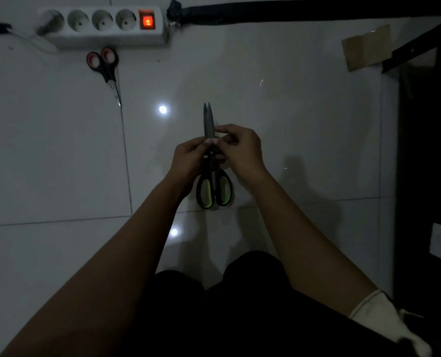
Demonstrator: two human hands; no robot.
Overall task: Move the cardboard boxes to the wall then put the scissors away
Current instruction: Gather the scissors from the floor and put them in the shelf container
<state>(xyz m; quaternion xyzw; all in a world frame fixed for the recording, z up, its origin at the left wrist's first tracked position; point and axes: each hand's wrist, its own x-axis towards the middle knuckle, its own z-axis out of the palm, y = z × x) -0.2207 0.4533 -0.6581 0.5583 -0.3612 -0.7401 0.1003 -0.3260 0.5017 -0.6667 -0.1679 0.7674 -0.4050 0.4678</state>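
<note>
Both arms stretched forward | left hand and right hand pinch green scissors near pivot | blades almost closed, pointing 12 o'clock | red scissors at 10 o'clock

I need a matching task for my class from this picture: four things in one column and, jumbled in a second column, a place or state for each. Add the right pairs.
Things
1. green scissors
2. red scissors
3. power strip
4. cardboard

Places or states
A. far right, near the top
B. held by the left hand and right hand
C. switch glowing red
D. lying free on the floor

Pairs: 1-B, 2-D, 3-C, 4-A
</note>
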